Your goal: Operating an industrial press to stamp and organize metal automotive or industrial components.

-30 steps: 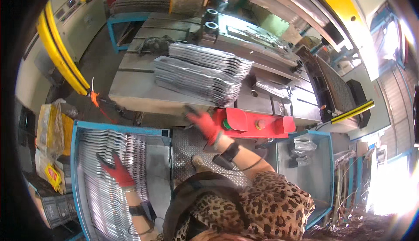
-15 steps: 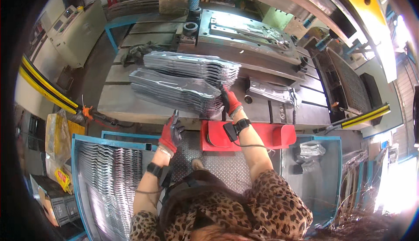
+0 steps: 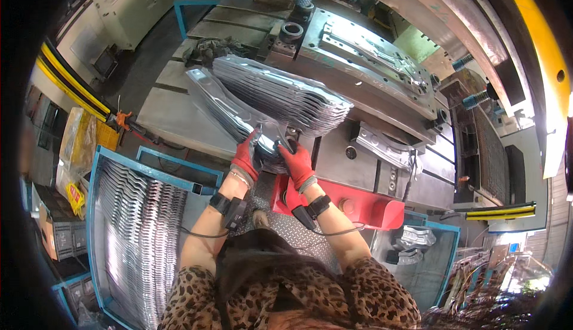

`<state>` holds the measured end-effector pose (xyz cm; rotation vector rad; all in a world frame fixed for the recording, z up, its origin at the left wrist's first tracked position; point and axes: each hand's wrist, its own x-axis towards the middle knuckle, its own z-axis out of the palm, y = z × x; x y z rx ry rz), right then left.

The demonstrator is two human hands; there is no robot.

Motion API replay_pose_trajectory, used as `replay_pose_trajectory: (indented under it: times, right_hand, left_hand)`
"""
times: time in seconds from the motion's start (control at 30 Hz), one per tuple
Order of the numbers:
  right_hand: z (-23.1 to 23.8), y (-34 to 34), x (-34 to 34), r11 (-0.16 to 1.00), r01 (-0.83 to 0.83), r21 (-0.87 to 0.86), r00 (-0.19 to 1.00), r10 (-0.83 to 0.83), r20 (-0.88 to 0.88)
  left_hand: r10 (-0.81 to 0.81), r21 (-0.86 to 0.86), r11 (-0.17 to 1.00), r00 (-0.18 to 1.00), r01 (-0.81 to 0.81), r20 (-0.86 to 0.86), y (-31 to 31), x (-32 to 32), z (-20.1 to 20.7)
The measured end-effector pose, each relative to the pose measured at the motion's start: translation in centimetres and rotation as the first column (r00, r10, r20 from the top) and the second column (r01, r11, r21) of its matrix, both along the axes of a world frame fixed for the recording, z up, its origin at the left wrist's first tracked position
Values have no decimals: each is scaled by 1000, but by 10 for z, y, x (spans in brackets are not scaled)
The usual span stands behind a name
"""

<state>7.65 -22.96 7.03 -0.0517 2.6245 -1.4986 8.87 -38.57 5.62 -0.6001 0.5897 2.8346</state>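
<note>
A stack of stamped sheet-metal parts point(image 3: 230, 110) lies at a slant on the press bed, its near end toward me. My left hand point(image 3: 246, 155), in a red and dark glove, is closed on the left side of that near end. Gripping the right side of the same end is my right hand point(image 3: 295, 160), also gloved, with its fingers bent over the metal. Exactly how many parts are between my hands is hidden. Right behind stands a second stack of the same metal parts point(image 3: 280, 88), close against the first.
A steel die point(image 3: 364, 55) sits on the press bed point(image 3: 167, 118) farther back. One formed part point(image 3: 382, 143) lies to the right, above a red box point(image 3: 385, 213). A blue-framed bin point(image 3: 94, 222) full of metal parts stands left; another bin point(image 3: 456, 240) stands right.
My left hand has moved up onto the near stack, and my right hand has come down and left to it. That stack has turned, its near end swinging toward me. The view has shifted.
</note>
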Motion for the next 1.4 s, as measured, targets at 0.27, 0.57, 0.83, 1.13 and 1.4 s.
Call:
replay_pose_trajectory:
  times: [0.27, 0.57, 0.83, 1.13, 1.4]
  right_hand:
    - [25, -32, 17, 993, -25, 112, 998, 31, -50]
    - [26, -62, 18, 990, -59, -125, 993, 71, 99]
    - [32, -86, 14, 997, -76, -14, 983, 77, 165]
    - [53, -91, 58, 957, -185, -223, 964, 133, -229]
    - [15, -142, 144, 795, -372, -479, 926, 351, -137]
  left_hand:
    - [-2, -18, 1000, 1000, 3, 14, -36, -2, 19]
    - [19, -54, 998, 996, -23, -85, -79, 21, 36]
    - [206, -55, 976, 973, -212, -101, -72, 24, 33]
    - [314, 49, 949, 927, -311, -205, -78, 65, 32]
    - [516, -556, 605, 813, -569, -270, -129, 194, 6]
